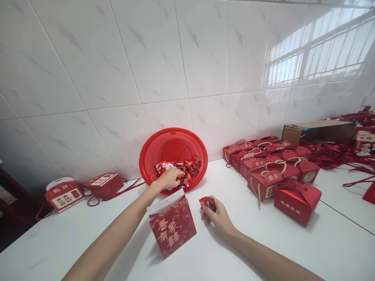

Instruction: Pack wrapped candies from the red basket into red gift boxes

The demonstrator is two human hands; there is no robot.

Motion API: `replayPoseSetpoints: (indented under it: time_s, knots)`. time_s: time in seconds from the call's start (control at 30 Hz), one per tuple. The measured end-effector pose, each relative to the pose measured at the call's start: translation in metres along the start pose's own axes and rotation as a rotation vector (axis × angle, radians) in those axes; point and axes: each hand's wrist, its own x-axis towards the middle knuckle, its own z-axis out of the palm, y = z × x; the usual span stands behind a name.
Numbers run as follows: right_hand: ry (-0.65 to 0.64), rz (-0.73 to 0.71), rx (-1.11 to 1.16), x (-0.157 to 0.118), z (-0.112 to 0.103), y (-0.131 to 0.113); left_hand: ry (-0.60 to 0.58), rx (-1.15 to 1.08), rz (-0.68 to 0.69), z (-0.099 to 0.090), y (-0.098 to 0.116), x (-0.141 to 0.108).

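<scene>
A red plastic basket leans tilted against the wall, with wrapped candies gathered in its lower part. My left hand reaches over its rim into the candies, fingers curled down; what they grip is hidden. To the right of the basket, my right hand is closed on several wrapped candies, mostly in red wrappers. Between my forearms stands a red gift box with gold characters, tilted in view, its top flaps open. Its inside cannot be seen.
Rows of closed red gift boxes with rope handles stand at the right, a shiny red box in front. Behind them lie a cardboard box and dark red cords. Two red boxes sit at the left by the tiled wall.
</scene>
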Motion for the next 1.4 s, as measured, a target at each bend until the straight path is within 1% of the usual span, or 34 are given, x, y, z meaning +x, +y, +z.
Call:
replayPoseSetpoints:
  time_s: [0.1, 0.2, 0.3, 0.5, 0.57, 0.63, 0.7, 0.77, 0.83, 0.9, 0.97, 1.03, 1.1, 1.17, 1.23, 1.3, 1.4]
  knots:
    - [0.007, -0.007, 0.003, -0.001, 0.000, 0.000, -0.031, 0.014, 0.020, -0.001, 0.004, -0.001]
    - [-0.005, -0.013, -0.030, 0.000, 0.000, 0.000, -0.038, 0.027, 0.037, -0.003, 0.009, -0.002]
    - [-0.002, -0.019, -0.047, 0.001, 0.000, 0.001, -0.026, 0.027, 0.051, -0.002, 0.013, -0.002]
    - [-0.006, -0.025, -0.067, 0.004, -0.001, 0.003, 0.026, -0.061, 0.033, 0.004, 0.017, -0.001]
    - [-0.005, -0.031, -0.069, 0.004, 0.000, 0.002, 0.100, -0.113, 0.002, 0.001, 0.014, 0.001]
    - [0.001, -0.036, -0.060, 0.003, 0.000, 0.002, 0.220, -0.183, -0.057, -0.009, 0.007, 0.004]
    - [0.004, -0.036, -0.048, 0.002, 0.001, 0.001, 0.355, -0.223, -0.157, -0.024, -0.003, 0.007]
    - [-0.006, -0.031, -0.054, 0.002, 0.000, 0.002, 0.464, -0.195, -0.297, -0.039, -0.014, 0.010]
    - [-0.022, -0.026, -0.076, 0.003, -0.001, 0.003, 0.508, -0.139, -0.404, -0.050, -0.023, 0.012]
    - [-0.031, -0.026, -0.093, 0.004, -0.002, 0.004, 0.482, -0.116, -0.411, -0.055, -0.025, 0.013]
    - [-0.036, -0.031, -0.101, 0.004, -0.002, 0.004, 0.400, -0.124, -0.314, -0.055, -0.022, 0.016]
    - [-0.038, -0.033, -0.109, 0.004, -0.003, 0.004, 0.291, -0.104, -0.191, -0.050, -0.013, 0.019]
    - [-0.038, -0.034, -0.115, 0.003, -0.003, 0.003, 0.164, -0.064, -0.105, -0.045, -0.003, 0.021]
    - [-0.037, -0.034, -0.114, 0.003, -0.003, 0.003, 0.033, -0.018, -0.063, -0.039, 0.006, 0.023]
    - [-0.037, -0.035, -0.107, 0.003, -0.003, 0.003, -0.064, 0.043, -0.043, -0.033, 0.010, 0.022]
    - [-0.038, -0.034, -0.100, 0.004, -0.003, 0.004, -0.088, 0.113, -0.043, -0.026, 0.012, 0.020]
    - [-0.037, -0.034, -0.090, 0.005, -0.003, 0.006, -0.042, 0.143, -0.047, -0.014, 0.012, 0.016]
